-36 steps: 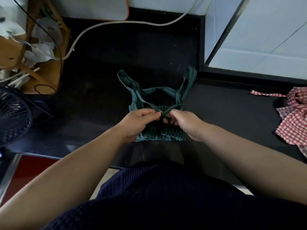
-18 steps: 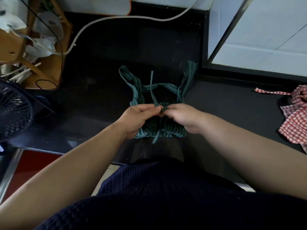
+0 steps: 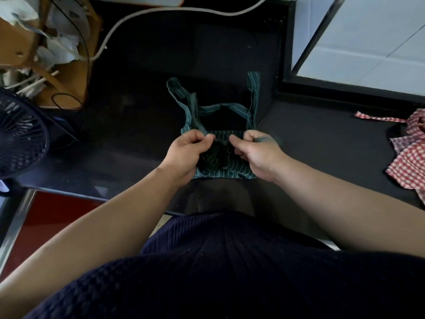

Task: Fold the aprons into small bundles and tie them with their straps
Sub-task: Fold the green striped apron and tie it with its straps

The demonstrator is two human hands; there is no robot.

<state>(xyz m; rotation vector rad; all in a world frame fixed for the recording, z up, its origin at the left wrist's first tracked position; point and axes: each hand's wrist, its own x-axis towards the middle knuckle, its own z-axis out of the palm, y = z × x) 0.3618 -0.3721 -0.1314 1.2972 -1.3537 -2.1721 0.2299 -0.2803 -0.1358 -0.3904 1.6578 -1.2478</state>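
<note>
A dark green striped apron point(image 3: 224, 172) lies folded into a small bundle on the black counter point(image 3: 310, 143), near its front edge. Its wide neck strap point(image 3: 220, 108) loops away from me over the counter. My left hand point(image 3: 186, 153) pinches one thin tie strap at the bundle's top left. My right hand point(image 3: 255, 151) pinches the other tie strap at the top right. The two straps cross in a knot point(image 3: 220, 142) between my fingertips, on top of the bundle. A red and white checked apron point(image 3: 409, 157) lies crumpled at the right edge.
A dark fan point(image 3: 20, 134) stands at the left edge. Behind it a wooden rack point(image 3: 27, 51) holds white plastic and cables. A white hose point(image 3: 174, 10) curves across the back. A white tiled wall point(image 3: 368, 42) rises at the back right.
My hands have drawn apart, pulling the tie straps sideways and tightening the knot on the bundle. The loose strap end that hung toward me is gone from view.
</note>
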